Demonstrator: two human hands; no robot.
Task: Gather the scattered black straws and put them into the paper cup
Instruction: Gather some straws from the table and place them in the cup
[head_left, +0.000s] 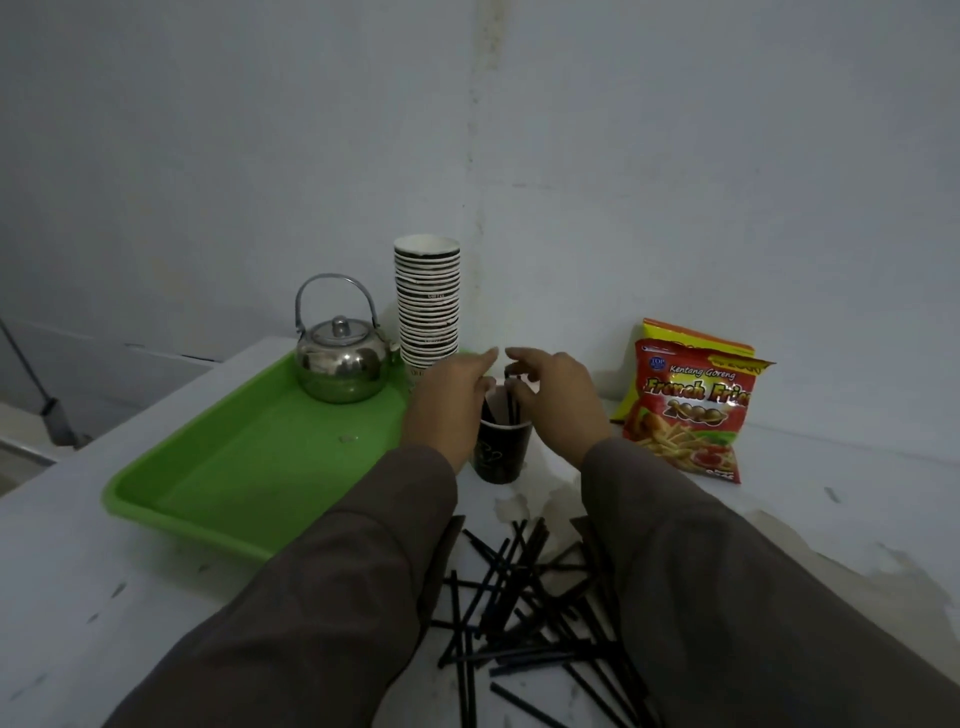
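A dark paper cup (500, 453) stands upright on the white table, just right of the green tray. A few black straws (513, 404) stand inside it. My left hand (451, 402) hovers over the cup's left rim with fingers spread, partly hiding it. My right hand (558, 397) is at the right rim, its fingertips curled around the tops of the straws in the cup. Several more black straws (511, 597) lie scattered in a loose pile on the table near me, between my forearms.
A green tray (244, 467) at the left carries a steel kettle (340, 358) and a tall stack of paper cups (427, 301). Red and yellow snack bags (691, 405) lean against the wall at the right. Walls meet in a corner behind the cup.
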